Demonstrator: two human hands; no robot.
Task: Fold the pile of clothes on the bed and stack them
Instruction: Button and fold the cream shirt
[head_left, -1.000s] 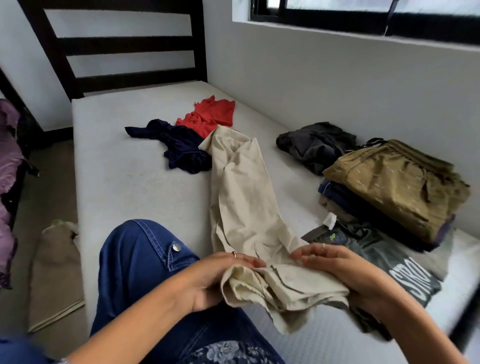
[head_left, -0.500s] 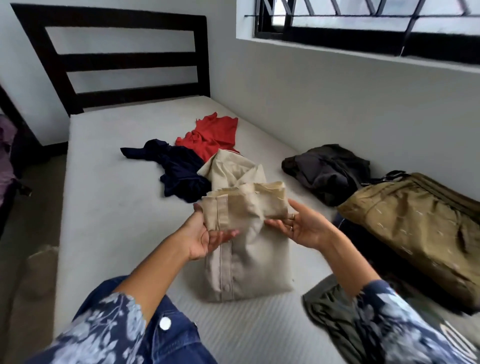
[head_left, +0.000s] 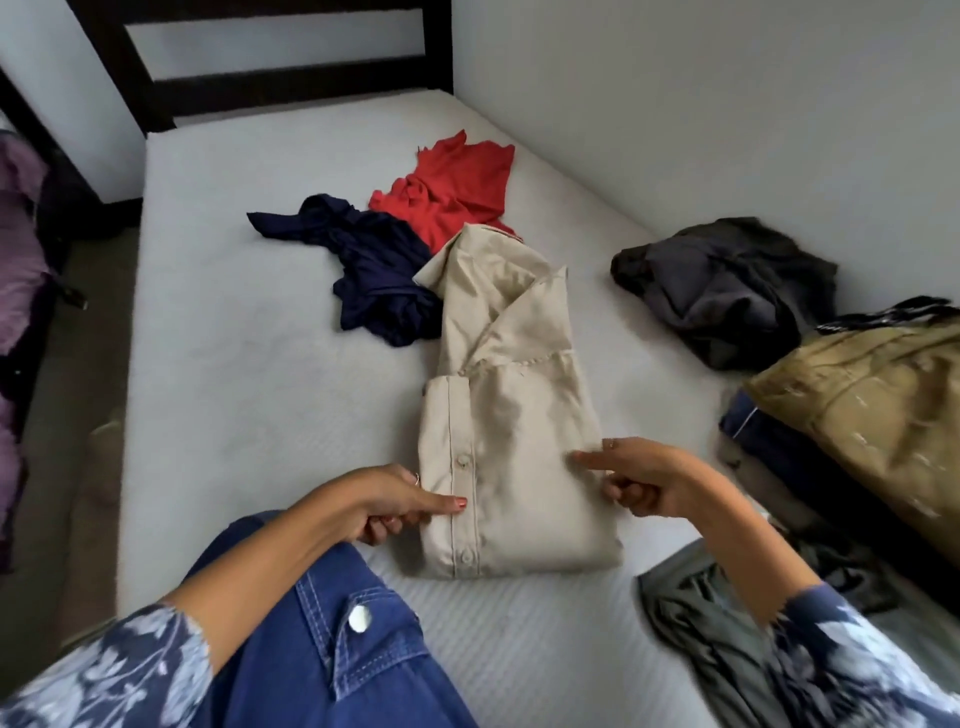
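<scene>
A beige button shirt (head_left: 519, 415) lies folded into a rectangle on the white mattress (head_left: 234, 364), collar end pointing away from me. My left hand (head_left: 384, 499) pinches its left edge by the button strip, thumb on top. My right hand (head_left: 649, 478) holds the right edge, index finger laid on the cloth and the other fingers curled. Beyond the shirt lie a crumpled navy garment (head_left: 374, 265) and a red one (head_left: 452, 192). At the right a stack of folded clothes has an olive piece (head_left: 872, 405) on top.
A dark grey garment (head_left: 727, 286) is heaped by the wall at the right. A grey-green T-shirt (head_left: 696, 623) lies near my right forearm. My knee in blue jeans (head_left: 332, 623) rests on the bed's near edge. A dark headboard (head_left: 260, 88) closes the far end.
The shirt's lower half was lifted and folded up over its body. It now lies flat, and both hands have dropped to its side edges.
</scene>
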